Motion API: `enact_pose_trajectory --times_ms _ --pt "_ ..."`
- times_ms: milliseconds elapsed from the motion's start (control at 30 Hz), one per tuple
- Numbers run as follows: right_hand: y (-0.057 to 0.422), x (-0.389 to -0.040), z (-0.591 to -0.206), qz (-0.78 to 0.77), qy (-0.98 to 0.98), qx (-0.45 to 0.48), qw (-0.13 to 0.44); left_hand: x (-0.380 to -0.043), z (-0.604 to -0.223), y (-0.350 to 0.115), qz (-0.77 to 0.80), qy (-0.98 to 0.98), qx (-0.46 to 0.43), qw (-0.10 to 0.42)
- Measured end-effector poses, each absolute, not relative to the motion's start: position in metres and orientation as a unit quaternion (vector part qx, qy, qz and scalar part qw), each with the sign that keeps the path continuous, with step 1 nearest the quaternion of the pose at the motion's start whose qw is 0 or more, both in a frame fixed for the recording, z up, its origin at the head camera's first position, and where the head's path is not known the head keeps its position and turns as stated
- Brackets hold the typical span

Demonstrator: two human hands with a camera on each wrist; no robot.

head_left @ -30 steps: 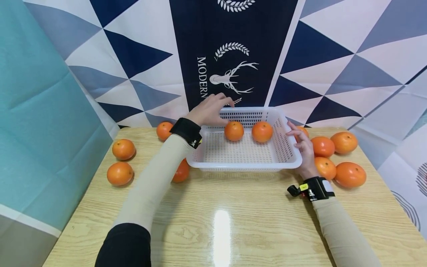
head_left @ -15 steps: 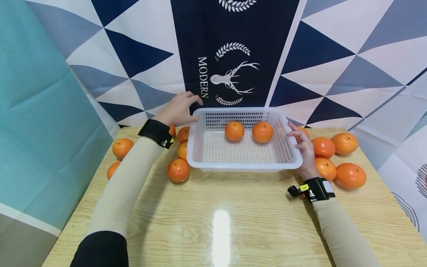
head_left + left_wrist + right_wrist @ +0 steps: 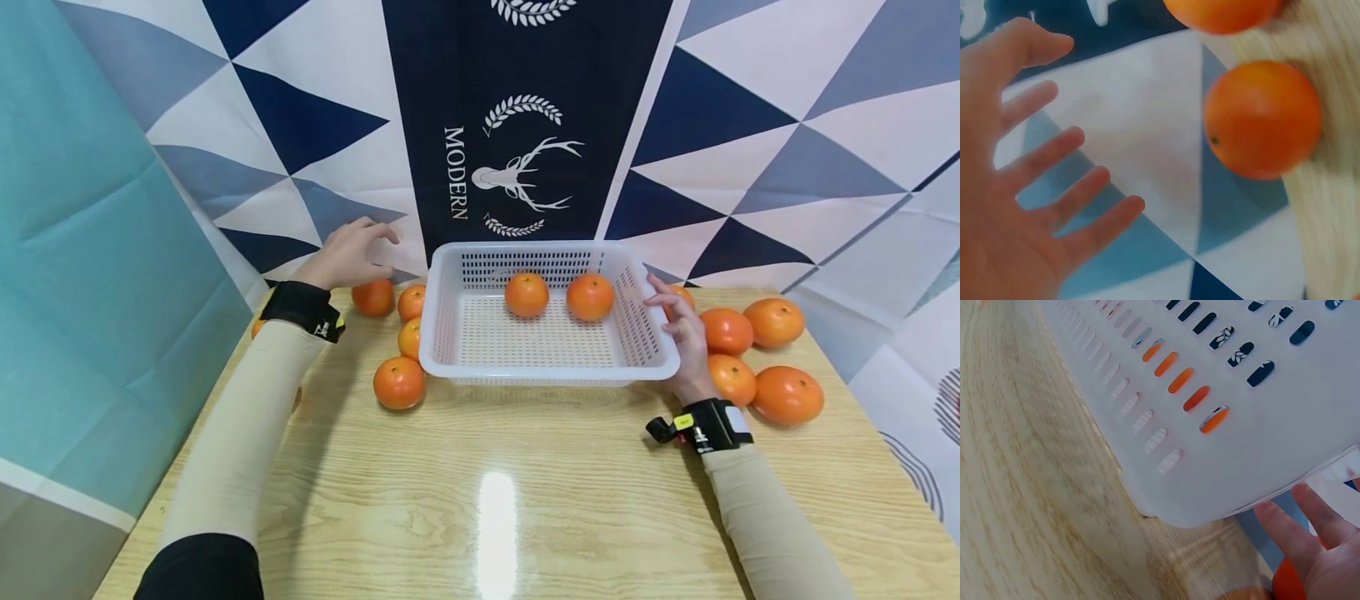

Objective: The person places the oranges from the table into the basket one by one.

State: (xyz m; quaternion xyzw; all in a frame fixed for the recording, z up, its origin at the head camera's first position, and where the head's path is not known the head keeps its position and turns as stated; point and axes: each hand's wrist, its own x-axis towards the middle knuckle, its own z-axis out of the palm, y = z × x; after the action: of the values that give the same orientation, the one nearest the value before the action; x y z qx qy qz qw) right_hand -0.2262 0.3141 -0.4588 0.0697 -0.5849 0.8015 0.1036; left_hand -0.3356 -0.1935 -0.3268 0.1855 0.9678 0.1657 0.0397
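My left hand hovers over the back left of the table with fingers spread and nothing in them. Just below it sits an orange; in the left wrist view an orange lies apart from the fingertips. A white perforated plastic basket stands at the back middle. Inside, along its far side, are two oranges, one on the left and one on the right. My right hand rests its fingertips on the basket's right rim; the right wrist view shows the fingers extended against the basket's edge.
Several oranges line the basket's left side, the front one nearest me. More oranges cluster right of my right hand. Others are partly hidden behind my left forearm. A patterned cloth hangs behind the wooden table.
My left hand has moved left, out from over the basket to above the oranges at the back left, uncovering the ones beside the basket. The right hand and basket have stayed still.
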Motion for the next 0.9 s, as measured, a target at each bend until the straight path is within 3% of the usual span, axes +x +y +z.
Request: enact_pose_trajectory --times_ms 367,900 --pt "0.315 -0.226 -0.459 0.796 -0.592 0.073 0.101 -0.34 -0.349 -0.223 0.168 0.972 0.143 0.085" --pt "0.314 -0.227 -0.46 0.784 -0.608 0.069 0.108 -0.348 -0.385 -0.226 0.177 0.963 0.167 0.116"
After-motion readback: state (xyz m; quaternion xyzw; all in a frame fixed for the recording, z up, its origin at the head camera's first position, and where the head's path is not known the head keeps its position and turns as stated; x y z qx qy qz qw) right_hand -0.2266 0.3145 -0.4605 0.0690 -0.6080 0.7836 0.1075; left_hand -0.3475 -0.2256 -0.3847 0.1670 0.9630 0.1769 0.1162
